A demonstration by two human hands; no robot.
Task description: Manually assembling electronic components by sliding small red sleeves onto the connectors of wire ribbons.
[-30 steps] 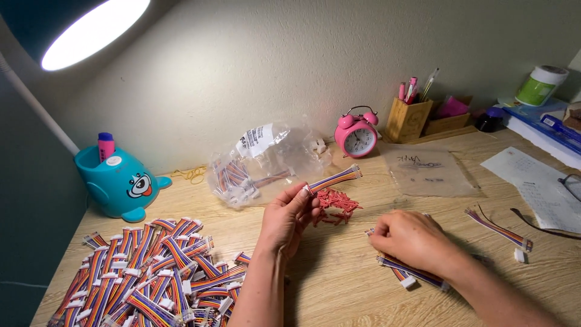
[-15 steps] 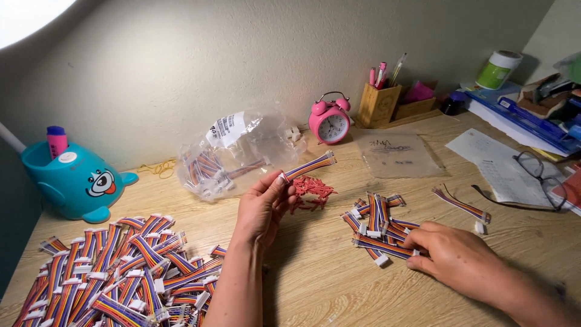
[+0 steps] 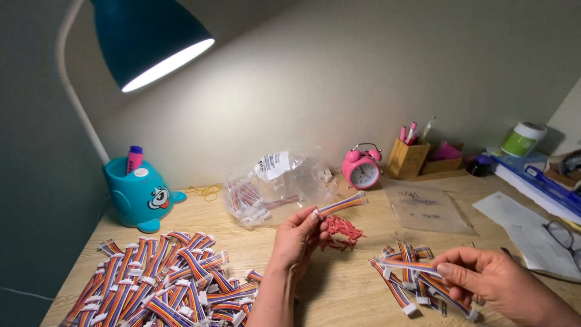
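Note:
My left hand [image 3: 298,238] holds one short rainbow ribbon cable [image 3: 342,204] by its white connector, raised above the wooden desk [image 3: 339,284]. A small heap of red ties [image 3: 342,232] lies just right of that hand. My right hand [image 3: 490,280] pinches another rainbow cable [image 3: 411,266] over a small pile of the same cables [image 3: 417,284] at the lower right. A large pile of rainbow cables [image 3: 163,281] covers the desk at the lower left.
A clear plastic bag [image 3: 272,188] with more cables lies at the back centre, beside a pink alarm clock [image 3: 361,169]. A teal lamp base [image 3: 140,195] stands left, a flat clear bag [image 3: 426,209], wooden pen holder [image 3: 407,158], papers and glasses [image 3: 560,233] right.
The view tilted up and the lamp shade came into sight. My right hand has lifted one cable off the small pile. My left hand still holds its cable up.

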